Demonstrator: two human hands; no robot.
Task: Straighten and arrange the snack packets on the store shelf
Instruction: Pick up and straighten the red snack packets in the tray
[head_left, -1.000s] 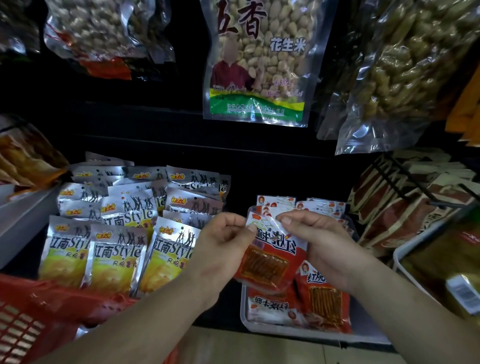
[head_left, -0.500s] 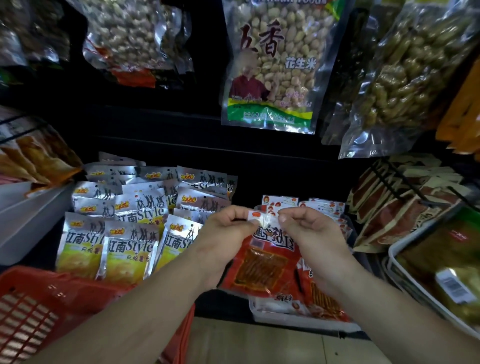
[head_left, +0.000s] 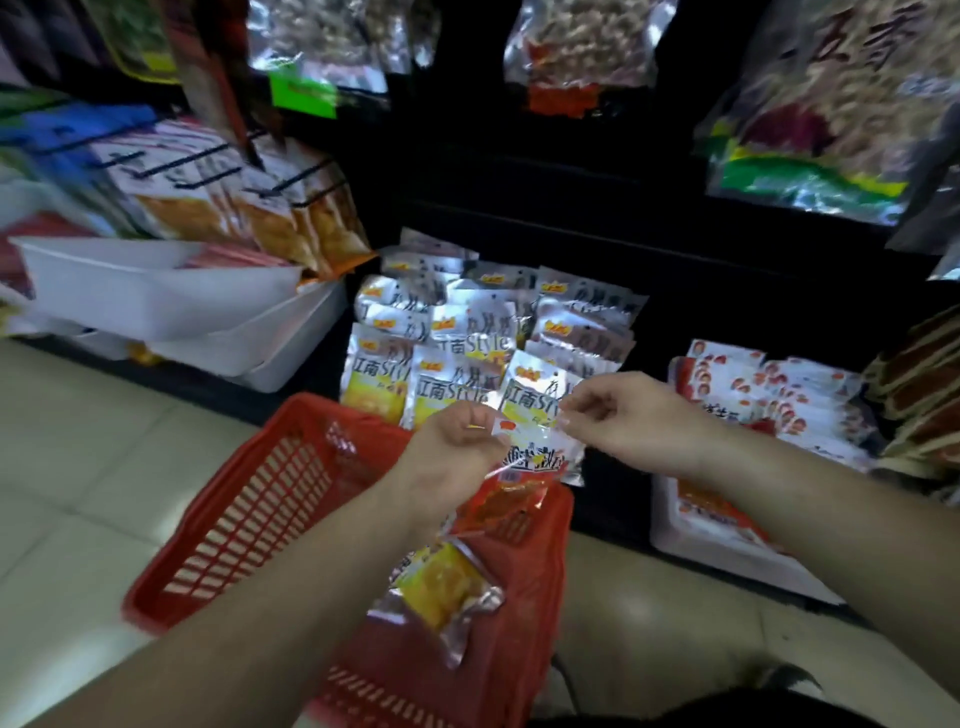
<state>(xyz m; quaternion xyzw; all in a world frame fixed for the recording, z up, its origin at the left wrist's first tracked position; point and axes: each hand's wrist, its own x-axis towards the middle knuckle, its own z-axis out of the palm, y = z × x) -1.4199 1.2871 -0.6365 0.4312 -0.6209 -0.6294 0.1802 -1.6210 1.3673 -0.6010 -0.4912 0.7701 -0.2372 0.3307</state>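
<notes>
My left hand (head_left: 457, 447) and my right hand (head_left: 623, 421) pinch the top corners of a red and white snack packet (head_left: 524, 478), which hangs over a red plastic basket (head_left: 244, 514). A yellow and silver packet (head_left: 441, 587) lies inside the basket below my left forearm. On the low shelf behind, several silver and yellow packets (head_left: 467, 343) stand in overlapping rows. To the right, several red and white packets (head_left: 769, 395) lie stacked in a white tray (head_left: 727, 561).
White bins (head_left: 156, 291) sit on the left with orange packets (head_left: 291, 218) hanging above on black hooks. Large nut bags (head_left: 831, 104) hang across the top. Brown packets (head_left: 919, 395) crowd the right edge. Pale floor tiles (head_left: 78, 457) lie at lower left.
The view has swung left and down, so the basket and its yellow packet now show. Both hands have carried the red packet away from the tray to above the basket.
</notes>
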